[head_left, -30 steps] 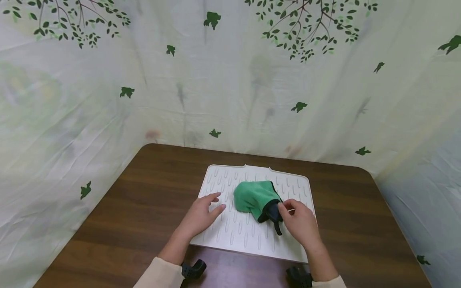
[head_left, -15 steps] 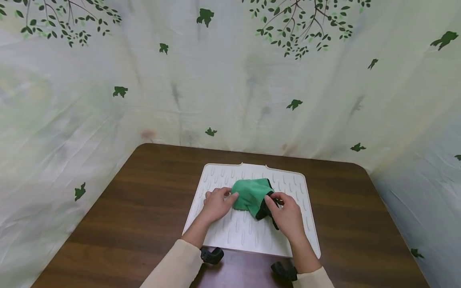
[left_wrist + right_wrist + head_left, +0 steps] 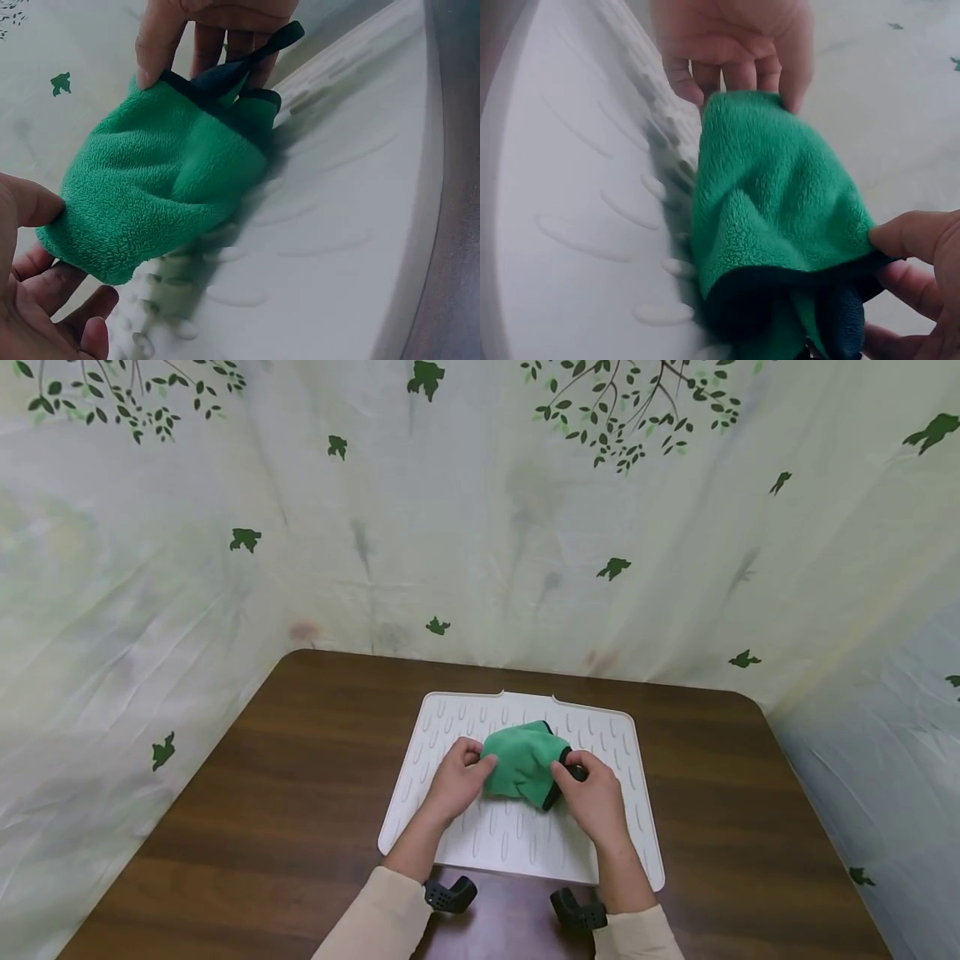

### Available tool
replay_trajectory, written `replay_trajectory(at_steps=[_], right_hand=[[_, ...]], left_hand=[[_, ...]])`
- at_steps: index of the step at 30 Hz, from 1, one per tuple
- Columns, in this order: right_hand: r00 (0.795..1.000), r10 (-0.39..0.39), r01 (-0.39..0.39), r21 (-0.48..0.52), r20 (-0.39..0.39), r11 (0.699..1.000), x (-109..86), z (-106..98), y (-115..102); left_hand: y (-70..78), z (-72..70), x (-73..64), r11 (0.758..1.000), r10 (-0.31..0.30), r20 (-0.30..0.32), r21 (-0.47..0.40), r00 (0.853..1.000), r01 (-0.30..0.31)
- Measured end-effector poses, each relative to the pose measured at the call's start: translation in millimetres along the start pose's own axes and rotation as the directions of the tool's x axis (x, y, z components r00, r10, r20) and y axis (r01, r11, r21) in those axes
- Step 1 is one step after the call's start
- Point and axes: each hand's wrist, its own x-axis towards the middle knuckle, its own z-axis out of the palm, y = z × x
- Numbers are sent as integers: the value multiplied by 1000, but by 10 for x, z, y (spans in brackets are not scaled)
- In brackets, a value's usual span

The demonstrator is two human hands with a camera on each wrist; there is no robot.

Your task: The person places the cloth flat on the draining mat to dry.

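Note:
A green plush cloth pouch with a dark trimmed opening is held between both hands over a white ridged board. At its closed end, my left hand pinches the cloth between thumb and fingers. My right hand pinches the dark trim at the open end. In the left wrist view a dark strap sticks out from that end, below the right hand's palm. The right wrist view looks toward the opening, where a dark padded piece shows beneath the trim; the pouch's inside is mostly hidden.
The board lies on a dark brown wooden table, near its front edge. A pale curtain printed with leaves and branches hangs behind and along both sides. Both wrists wear black camera mounts.
My left hand has moved right and now pinches the pouch's closed end. The right hand has shifted left, and the dark strap has turned mostly out of sight in the head view.

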Motion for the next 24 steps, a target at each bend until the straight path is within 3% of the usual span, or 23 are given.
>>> replay_trajectory(at_steps=[17, 24], right_hand=[[998, -37, 34, 68, 48, 997, 102, -152, -64], [998, -44, 41, 74, 49, 996, 108, -175, -77]], left_hand=[[208, -257, -3, 992, 121, -38, -20, 992, -122], [254, -352, -32, 992, 123, -6, 25, 992, -122]])
